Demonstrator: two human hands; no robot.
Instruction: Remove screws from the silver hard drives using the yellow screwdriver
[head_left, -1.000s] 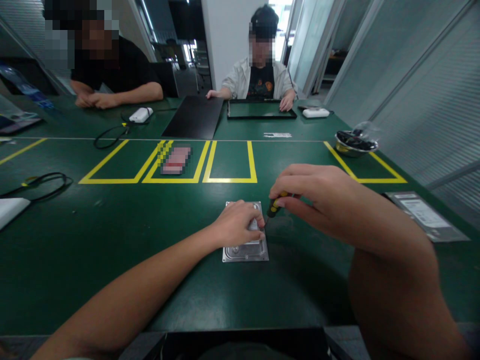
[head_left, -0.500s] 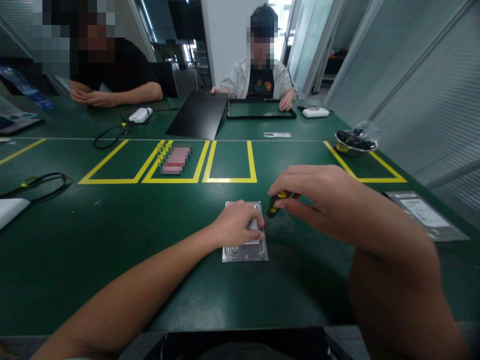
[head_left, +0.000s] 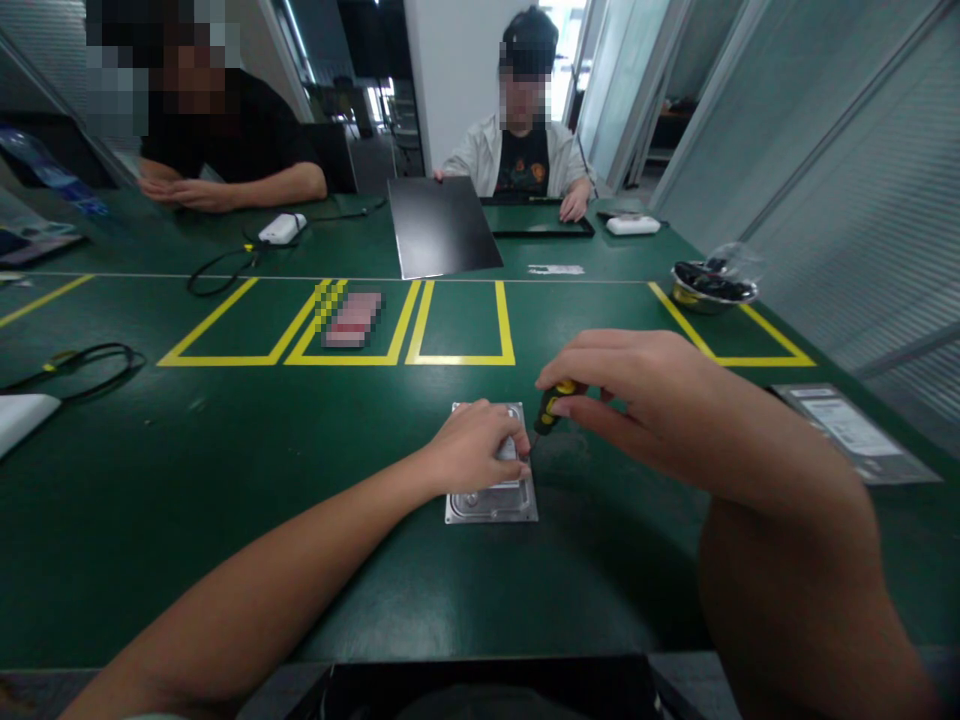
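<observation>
A silver hard drive lies flat on the green table in front of me. My left hand rests across it, with the fingers curled over the drive's right side and gripping it. My right hand is closed around the handle of a small black-and-yellow screwdriver. The screwdriver leans, and its thin shaft points down at the drive's right edge near my left fingertips. Whether the tip sits in a screw cannot be made out. My left hand hides much of the drive's label.
Yellow tape outlines mark the table beyond the drive. A metal bowl with dark items stands at the right, above a flat labelled device. Across the table, a person holds a black panel over a frame. Cables lie left.
The co-worker's black panel has swung to the right and now covers part of the frame. My hands, the screwdriver and the hard drive look almost unmoved.
</observation>
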